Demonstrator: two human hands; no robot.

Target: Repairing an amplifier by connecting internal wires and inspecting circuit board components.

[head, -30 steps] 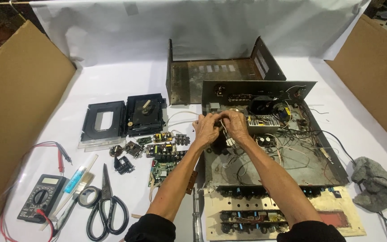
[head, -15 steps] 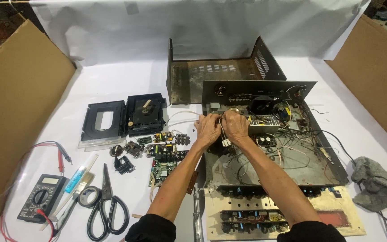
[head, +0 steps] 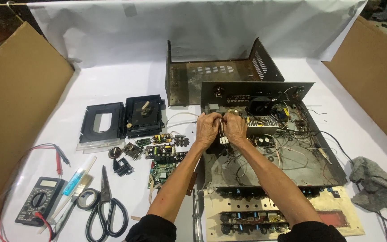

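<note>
1. Chassis [head: 292,166]: dull, scuffed grey metal.
2. Cover [head: 211,76] at 12 o'clock: matt dark perforated metal.
3. Rag [head: 375,183] at 3 o'clock: rough grey cloth.
4. Scissors [head: 106,210] at 8 o'clock: shiny steel blades, black plastic handles.
5. Sheet [head: 126,80]: smooth white paper.

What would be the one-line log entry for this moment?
left hand: pinching wires | right hand: pinching white connector | place: over open chassis | nearby: circuit boards, scissors, multimeter
</note>
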